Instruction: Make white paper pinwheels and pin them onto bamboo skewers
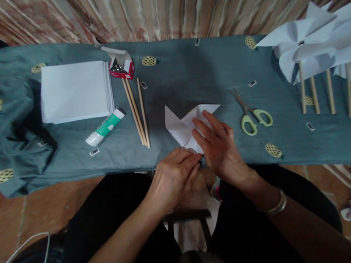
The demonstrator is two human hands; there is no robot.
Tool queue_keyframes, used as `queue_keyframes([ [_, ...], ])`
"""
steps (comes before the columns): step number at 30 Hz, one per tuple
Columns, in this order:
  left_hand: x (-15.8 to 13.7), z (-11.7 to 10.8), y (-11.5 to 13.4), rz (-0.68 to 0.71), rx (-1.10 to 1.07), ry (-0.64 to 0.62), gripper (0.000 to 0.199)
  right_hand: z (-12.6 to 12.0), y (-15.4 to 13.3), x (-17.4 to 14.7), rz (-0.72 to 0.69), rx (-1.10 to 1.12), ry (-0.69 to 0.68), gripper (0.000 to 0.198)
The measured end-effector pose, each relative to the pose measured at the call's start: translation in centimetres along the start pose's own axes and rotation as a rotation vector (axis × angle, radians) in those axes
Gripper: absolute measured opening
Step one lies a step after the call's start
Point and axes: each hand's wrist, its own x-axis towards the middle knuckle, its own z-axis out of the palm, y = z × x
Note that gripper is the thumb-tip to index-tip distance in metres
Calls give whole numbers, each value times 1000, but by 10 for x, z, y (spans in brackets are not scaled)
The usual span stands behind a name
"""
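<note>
A partly folded white paper pinwheel (178,127) lies at the table's front edge, its pointed blades standing up at the left and right. My left hand (176,172) is closed, pinching the paper's near corner between thumb and fingers. From the right, my right hand (218,147) rests over the pinwheel with its fingers spread and bent, the fingertips pressing on the paper. Part of the sheet is hidden beneath that hand. Green-handled scissors (251,115) lie a little to the right, blades partly apart.
On the left are a stack of white paper (75,91), a glue stick (105,127), several wooden sticks (135,111) and an open red box (121,65) of small metal pieces. Finished white pinwheels (309,40) on sticks lie at the right. A green patterned cloth (187,74) covers the table.
</note>
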Motion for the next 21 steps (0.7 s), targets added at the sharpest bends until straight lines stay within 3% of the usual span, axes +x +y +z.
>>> queue_keyframes([
  [4,-1,-15,-5,-16,-19,137,18,0,-2,2,4,-32,18,53],
  [11,2,-41,-11,-200,-64,279,18,5,-6,2,-41,-70,9,54],
  [21,11,-48,4,-222,-63,437,16,4,5,0,-87,2,0,52],
])
